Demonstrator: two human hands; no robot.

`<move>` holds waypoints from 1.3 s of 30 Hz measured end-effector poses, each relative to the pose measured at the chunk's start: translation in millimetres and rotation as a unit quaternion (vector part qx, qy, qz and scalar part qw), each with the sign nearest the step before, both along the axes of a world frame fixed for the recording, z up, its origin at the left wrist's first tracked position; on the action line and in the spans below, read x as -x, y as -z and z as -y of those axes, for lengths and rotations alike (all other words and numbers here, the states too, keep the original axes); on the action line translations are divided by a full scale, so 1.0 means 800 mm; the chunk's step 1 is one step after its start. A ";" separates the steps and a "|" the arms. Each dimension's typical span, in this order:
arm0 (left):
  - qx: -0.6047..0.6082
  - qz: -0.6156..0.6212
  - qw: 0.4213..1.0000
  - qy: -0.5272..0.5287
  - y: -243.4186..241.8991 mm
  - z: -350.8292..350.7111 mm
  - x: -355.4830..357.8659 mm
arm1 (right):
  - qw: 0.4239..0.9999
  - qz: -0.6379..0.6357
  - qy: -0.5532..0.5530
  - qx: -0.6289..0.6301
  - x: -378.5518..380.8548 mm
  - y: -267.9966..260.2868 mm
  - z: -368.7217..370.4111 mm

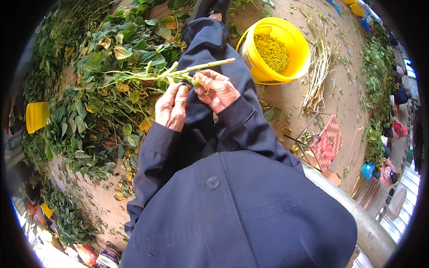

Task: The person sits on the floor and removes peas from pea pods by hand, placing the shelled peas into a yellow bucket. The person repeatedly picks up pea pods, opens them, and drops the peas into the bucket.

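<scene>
In front of my lap a cut soybean stalk (204,65) stretches across, its bare end to the right and its thin branches to the left. Several green pods (172,68) still hang on it. My left hand (171,107) grips the lower side of the stalk among the pods, thumb against forefinger; the exact spot is hidden by the fingers. Close beside it, the thumb and forefinger of my right hand (216,89) pinch a green pod (196,82) just under the stalk.
A yellow bucket (296,43) partly filled with picked pods (271,53) stands right of my knee. Beyond it lie stripped stalks (318,67) and a folding stool (327,144) with a woven seat. Leafy plants (110,93) heap on the left. People sit at the far right.
</scene>
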State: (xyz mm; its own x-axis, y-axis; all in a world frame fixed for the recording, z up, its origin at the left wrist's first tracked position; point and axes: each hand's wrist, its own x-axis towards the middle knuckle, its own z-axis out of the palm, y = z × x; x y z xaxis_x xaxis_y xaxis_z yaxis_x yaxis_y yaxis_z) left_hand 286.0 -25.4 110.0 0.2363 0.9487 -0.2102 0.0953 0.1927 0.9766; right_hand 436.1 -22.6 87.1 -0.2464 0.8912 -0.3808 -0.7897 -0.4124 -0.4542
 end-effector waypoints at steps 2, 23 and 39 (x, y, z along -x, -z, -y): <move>-0.031 -0.017 0.999 -0.007 0.002 0.003 -0.003 | 0.999 0.033 -0.016 -0.008 0.003 -0.004 0.003; -0.381 -0.386 0.840 0.034 0.088 -0.033 0.044 | 0.934 0.328 -0.011 -0.144 0.024 -0.003 -0.016; 0.293 0.266 0.915 -0.076 0.089 -0.037 0.038 | 0.982 0.168 -0.029 -0.086 0.044 0.017 -0.003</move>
State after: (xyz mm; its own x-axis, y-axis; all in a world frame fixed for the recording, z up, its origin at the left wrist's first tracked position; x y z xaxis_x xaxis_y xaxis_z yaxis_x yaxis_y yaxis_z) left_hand 255.4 4.5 38.9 0.3278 0.7403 -0.5869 -0.4358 0.6697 0.6013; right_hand 401.1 -20.3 73.4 -0.1849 0.9378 -0.2937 -0.5616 -0.3461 -0.7515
